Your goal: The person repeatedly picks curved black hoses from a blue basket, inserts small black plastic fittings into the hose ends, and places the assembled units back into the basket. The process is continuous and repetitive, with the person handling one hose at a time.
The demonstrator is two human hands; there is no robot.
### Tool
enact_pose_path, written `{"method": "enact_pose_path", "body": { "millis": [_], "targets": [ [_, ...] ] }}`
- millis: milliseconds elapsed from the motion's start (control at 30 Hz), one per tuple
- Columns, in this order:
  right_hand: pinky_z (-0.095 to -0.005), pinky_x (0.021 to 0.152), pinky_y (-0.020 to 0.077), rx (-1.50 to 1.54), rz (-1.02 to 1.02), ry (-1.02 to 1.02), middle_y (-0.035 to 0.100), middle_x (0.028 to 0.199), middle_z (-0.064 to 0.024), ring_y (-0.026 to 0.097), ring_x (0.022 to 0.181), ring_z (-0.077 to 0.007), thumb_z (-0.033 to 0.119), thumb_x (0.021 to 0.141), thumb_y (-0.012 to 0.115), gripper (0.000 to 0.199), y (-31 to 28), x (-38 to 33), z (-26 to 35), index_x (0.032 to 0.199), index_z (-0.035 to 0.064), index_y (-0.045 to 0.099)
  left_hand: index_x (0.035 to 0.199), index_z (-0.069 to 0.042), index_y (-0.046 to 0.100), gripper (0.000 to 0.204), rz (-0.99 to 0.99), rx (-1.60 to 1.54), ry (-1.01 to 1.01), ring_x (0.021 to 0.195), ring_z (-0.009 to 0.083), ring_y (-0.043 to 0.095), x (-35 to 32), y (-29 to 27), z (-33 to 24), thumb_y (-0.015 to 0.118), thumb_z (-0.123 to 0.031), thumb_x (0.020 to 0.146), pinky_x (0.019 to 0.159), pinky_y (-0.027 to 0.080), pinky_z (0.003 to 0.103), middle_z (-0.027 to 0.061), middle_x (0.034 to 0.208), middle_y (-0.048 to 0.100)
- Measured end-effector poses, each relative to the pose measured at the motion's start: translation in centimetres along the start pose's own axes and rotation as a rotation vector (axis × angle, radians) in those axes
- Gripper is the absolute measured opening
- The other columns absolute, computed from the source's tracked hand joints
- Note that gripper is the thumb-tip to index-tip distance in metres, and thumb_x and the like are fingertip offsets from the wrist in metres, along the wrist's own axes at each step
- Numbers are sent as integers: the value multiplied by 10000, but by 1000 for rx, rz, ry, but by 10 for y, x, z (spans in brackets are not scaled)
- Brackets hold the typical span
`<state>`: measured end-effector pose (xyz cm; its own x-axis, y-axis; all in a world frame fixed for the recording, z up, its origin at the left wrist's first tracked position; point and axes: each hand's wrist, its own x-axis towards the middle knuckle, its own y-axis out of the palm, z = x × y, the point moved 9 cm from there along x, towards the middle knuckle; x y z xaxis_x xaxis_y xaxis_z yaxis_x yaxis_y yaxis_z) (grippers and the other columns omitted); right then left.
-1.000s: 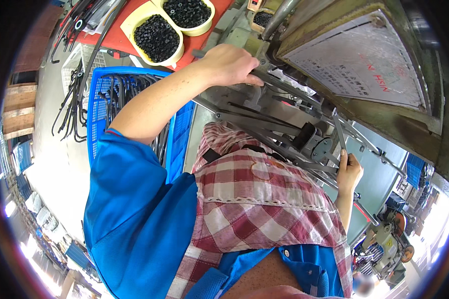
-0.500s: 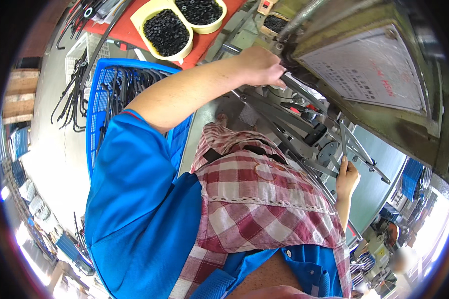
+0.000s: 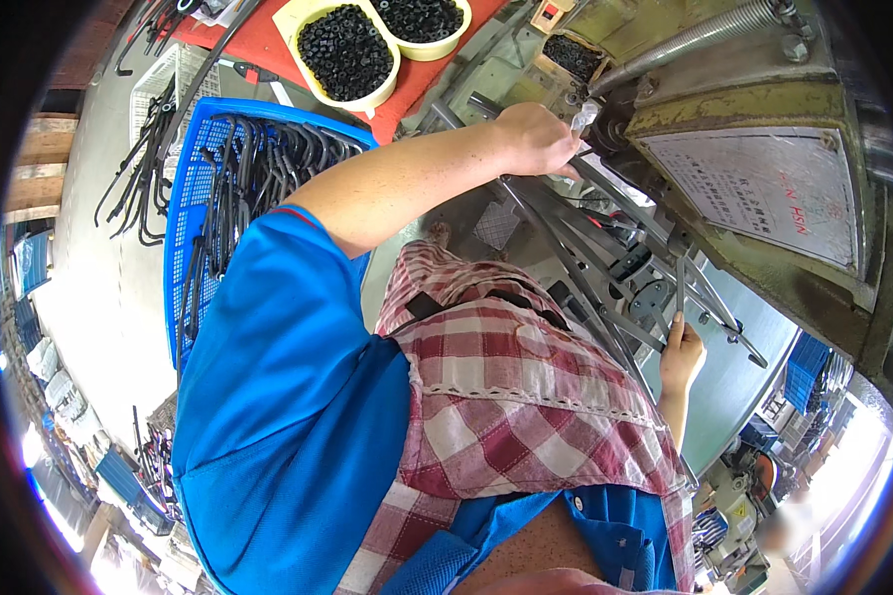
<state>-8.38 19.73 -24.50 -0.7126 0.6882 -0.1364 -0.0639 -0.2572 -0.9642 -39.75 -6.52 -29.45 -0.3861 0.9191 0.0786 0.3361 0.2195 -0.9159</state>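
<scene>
Beneath the machine head, a dark grey folding tubular frame (image 3: 620,322) with flat links and a round plate slants across in front of me. My left hand (image 3: 538,141), reaching across from the left, is closed at the frame's upper end; its fingertips are partly hidden. A small clear plastic piece (image 3: 585,117) shows just beyond its knuckles. Lower down on the right, my right hand (image 3: 683,355) is closed around a flat metal bar of the same frame, thumb along the bar.
The machine head (image 3: 655,119) with a white plate overhangs the frame. At the upper left, yellow tubs (image 3: 375,99) of small black parts stand on a red surface (image 3: 407,99). A blue basket (image 3: 184,248) of bent black tubes is beside my left arm. A small bin (image 3: 575,61) sits behind.
The view has shifted slightly, so the machine, tubs and basket appear moved. Both hands keep their places on the frame. The clear plastic piece by my left hand now shows more plainly.
</scene>
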Motion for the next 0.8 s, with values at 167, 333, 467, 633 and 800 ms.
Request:
{"method": "enact_pose_path", "body": {
  "millis": [167, 333, 467, 633, 800],
  "targets": [
    [-424, 511, 395, -24, 3, -54, 486, 532, -176, 459, 478, -283, 466, 990, 547, 574, 18, 13, -16, 645, 8, 579, 1094, -48, 602, 494, -29, 52, -55, 888, 343, 679, -17, -21, 12, 597, -512, 925, 756, 550, 460, 171, 935, 676],
    [-421, 512, 396, -4, 7, -114, 484, 539, -174, 461, 482, -314, 433, 983, 556, 527, 21, 23, -25, 651, 24, 557, 1193, -41, 608, 302, -337, 187, -693, 1050, 376, 636, -134, -72, 176, 475, -144, 942, 918, 529, 467, 196, 1098, 642],
    [-423, 509, 387, -64, -17, -240, 472, 543, -180, 447, 497, -349, 423, 967, 569, 520, 14, 45, -39, 633, 31, 503, 1048, -28, 703, 232, 49, 352, -906, 1054, 387, 657, -197, -30, 242, 568, -95, 871, 905, 547, 455, 220, 1144, 655],
    [-445, 542, 390, -80, 72, -189, 497, 569, -204, 488, 526, -354, 425, 951, 570, 516, -1, 64, -60, 634, 19, 532, 977, -34, 677, 207, -75, 217, -839, 993, 380, 656, -184, -41, 239, 710, -102, 785, 872, 532, 464, 190, 989, 681],
    [-457, 854, 480, -275, -28, -477, 675, 1005, -203, 633, 957, -375, 369, 952, 610, 386, -40, 87, 20, 1084, 11, 667, 974, -48, 651, 230, -248, 51, -899, 971, 341, 664, -197, -54, 233, 709, -48, 751, 846, 530, 435, 158, 964, 680]
  ]
}}
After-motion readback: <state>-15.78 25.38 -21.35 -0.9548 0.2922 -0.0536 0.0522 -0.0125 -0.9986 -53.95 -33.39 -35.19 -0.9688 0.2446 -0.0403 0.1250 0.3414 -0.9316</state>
